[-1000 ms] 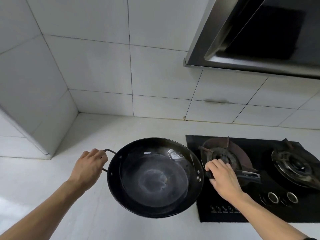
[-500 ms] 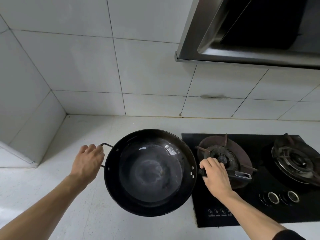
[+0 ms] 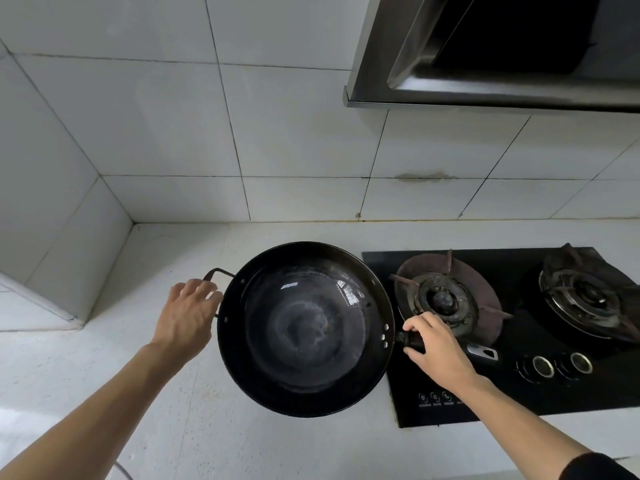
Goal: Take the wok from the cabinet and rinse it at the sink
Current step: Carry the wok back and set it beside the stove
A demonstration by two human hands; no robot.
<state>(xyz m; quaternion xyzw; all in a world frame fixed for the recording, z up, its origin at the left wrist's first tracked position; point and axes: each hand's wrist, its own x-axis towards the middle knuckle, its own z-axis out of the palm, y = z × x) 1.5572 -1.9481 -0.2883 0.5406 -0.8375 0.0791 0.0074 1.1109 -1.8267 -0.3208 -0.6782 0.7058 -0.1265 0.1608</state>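
Wok [image 3: 306, 329] sits mid-frame, carried level above the white counter [image 3: 104, 393], its rim just overlapping the hob [image 3: 519, 386] at three o'clock. Left hand [image 3: 187, 313] curls round the loop handle [image 3: 216, 273] at nine o'clock of the pan; right hand [image 3: 438, 348] grips the long handle [image 3: 481, 351] at three o'clock, close to the rivets. The near burner [image 3: 445, 299] lies just beyond that hand, a second burner [image 3: 588, 296] farther toward three o'clock, with the hood [image 3: 485, 84] at one o'clock. The pan is out of the cabinet, so fetching looks done. No sink or tap shows, and whether the sheen inside the bowl is water I cannot tell. Carrying to the sink and rinsing appear left to do.
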